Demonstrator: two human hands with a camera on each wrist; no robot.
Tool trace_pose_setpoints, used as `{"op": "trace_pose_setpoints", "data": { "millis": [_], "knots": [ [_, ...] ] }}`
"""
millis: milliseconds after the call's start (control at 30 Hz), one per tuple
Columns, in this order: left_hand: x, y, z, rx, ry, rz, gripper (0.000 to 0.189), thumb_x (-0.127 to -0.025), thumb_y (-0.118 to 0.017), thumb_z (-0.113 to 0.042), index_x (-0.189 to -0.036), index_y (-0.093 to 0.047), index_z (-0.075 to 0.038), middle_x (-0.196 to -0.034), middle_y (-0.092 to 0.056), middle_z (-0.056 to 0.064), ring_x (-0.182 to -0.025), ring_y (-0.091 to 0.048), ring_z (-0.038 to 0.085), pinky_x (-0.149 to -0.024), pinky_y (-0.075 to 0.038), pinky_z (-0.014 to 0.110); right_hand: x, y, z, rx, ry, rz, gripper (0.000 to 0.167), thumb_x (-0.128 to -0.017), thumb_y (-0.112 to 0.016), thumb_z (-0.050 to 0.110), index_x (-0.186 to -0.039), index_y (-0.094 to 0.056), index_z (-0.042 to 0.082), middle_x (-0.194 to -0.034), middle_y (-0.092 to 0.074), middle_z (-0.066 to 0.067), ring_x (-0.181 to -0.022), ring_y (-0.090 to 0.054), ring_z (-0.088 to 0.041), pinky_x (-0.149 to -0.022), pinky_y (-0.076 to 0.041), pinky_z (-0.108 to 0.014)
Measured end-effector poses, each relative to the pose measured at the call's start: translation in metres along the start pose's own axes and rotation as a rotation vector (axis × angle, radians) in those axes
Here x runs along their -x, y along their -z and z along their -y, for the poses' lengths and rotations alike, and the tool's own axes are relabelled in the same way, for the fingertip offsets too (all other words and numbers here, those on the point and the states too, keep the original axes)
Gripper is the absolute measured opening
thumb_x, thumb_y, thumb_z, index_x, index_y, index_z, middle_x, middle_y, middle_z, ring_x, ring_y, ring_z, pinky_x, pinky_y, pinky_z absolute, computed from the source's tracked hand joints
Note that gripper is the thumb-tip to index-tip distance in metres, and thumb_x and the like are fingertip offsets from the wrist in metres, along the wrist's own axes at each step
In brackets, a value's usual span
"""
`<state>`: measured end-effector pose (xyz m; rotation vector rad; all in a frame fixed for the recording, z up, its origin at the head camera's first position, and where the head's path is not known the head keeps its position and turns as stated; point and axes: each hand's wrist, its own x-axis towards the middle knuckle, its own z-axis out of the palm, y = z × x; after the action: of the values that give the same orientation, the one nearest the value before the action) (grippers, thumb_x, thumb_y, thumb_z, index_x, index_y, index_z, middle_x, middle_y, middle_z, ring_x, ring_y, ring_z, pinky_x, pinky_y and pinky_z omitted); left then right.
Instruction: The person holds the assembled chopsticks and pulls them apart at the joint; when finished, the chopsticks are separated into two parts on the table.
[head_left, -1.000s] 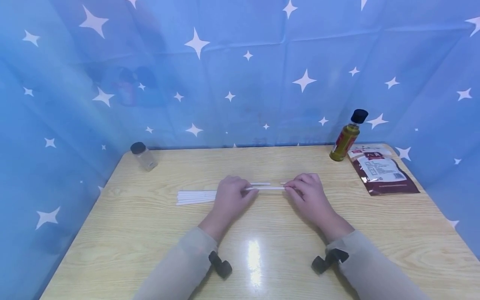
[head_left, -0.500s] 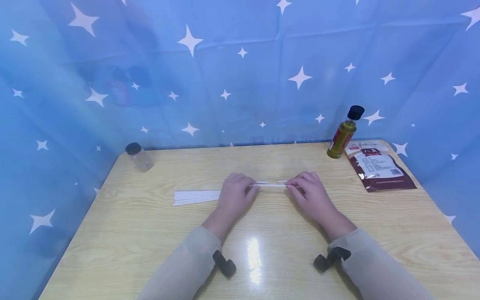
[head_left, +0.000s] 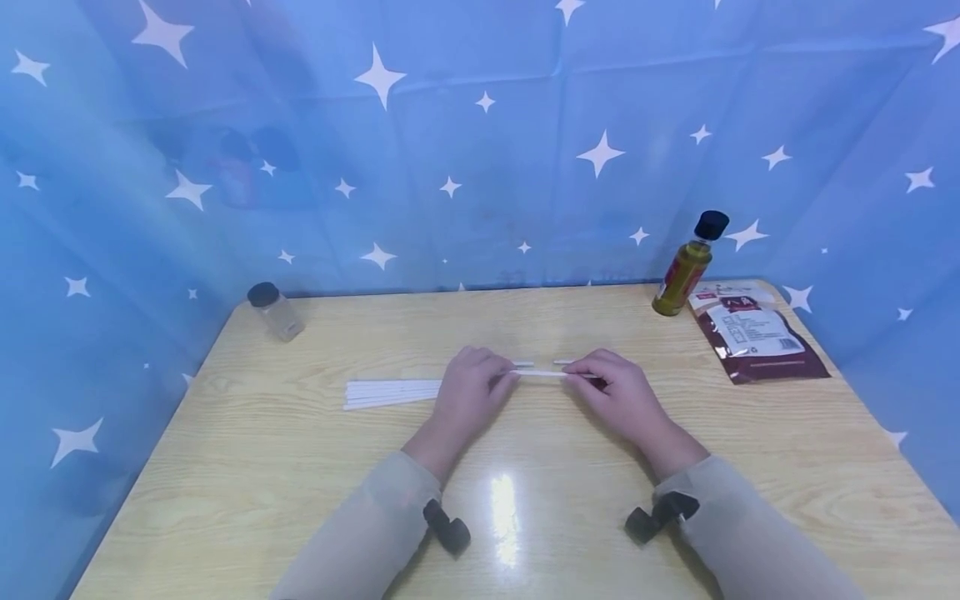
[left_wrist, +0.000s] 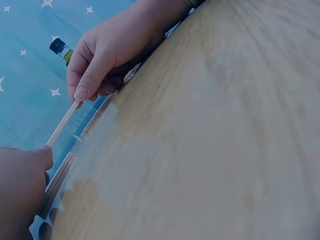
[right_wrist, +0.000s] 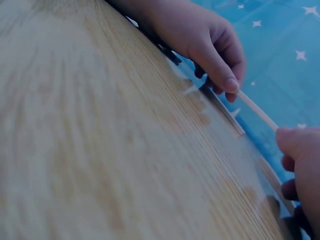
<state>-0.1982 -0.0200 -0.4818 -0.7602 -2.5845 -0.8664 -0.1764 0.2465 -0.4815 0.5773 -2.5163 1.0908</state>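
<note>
A thin white stick [head_left: 542, 373] stretches level between my two hands, a little above the table. My left hand [head_left: 465, 387] pinches its left part between thumb and fingers. Thumb and forefinger of my right hand [head_left: 618, 396] pinch it farther right. Both wrist views show the stick [left_wrist: 62, 122] as a pale rod, with its bare middle between the fingertips. Beside the left hand lies a row of several white sticks [head_left: 386, 394], their right ends hidden behind that hand. Just beyond the held stick, two short white ends [head_left: 522, 363] show on the table, partly covered by the hands.
A clear jar with a black lid [head_left: 277, 312] stands at the back left. At the back right are a black-capped bottle of yellow-green liquid [head_left: 684, 271] and a flat maroon and white packet [head_left: 757, 337]. A blue star-patterned cloth [head_left: 480, 167] hangs behind the wooden table [head_left: 300, 500].
My right hand has shifted slightly left along the stick, so less of it shows between the hands. The left hand moved a little right, then stayed. The head view shifted slightly.
</note>
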Motion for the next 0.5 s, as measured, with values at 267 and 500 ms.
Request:
{"op": "trace_pose_setpoints", "data": {
  "millis": [267,500],
  "knots": [
    [-0.0023,0.0008,0.0000,0.010,0.016,0.038,0.016,-0.104,-0.072,-0.029,-0.109,-0.082,-0.018,-0.108,-0.077,-0.006,-0.101,-0.063,0.015,-0.093,-0.051,0.034,-0.0027,0.0000,-0.0012,0.007,-0.006,-0.018,0.008,-0.096,-0.081,0.011,-0.104,-0.083,0.015,-0.097,-0.074,0.008,-0.084,-0.062,-0.011,-0.074,-0.050,-0.029],
    [-0.0016,-0.0002,0.0000,-0.008,0.030,0.080,0.017,-0.105,-0.071,-0.032,-0.109,-0.083,-0.020,-0.107,-0.077,-0.008,-0.101,-0.061,0.014,-0.094,-0.050,0.034,-0.0019,-0.0001,-0.0007,0.011,-0.010,-0.007,0.007,-0.097,-0.081,0.010,-0.102,-0.083,0.014,-0.096,-0.073,0.007,-0.083,-0.060,-0.011,-0.072,-0.049,-0.029]
  ]
}}
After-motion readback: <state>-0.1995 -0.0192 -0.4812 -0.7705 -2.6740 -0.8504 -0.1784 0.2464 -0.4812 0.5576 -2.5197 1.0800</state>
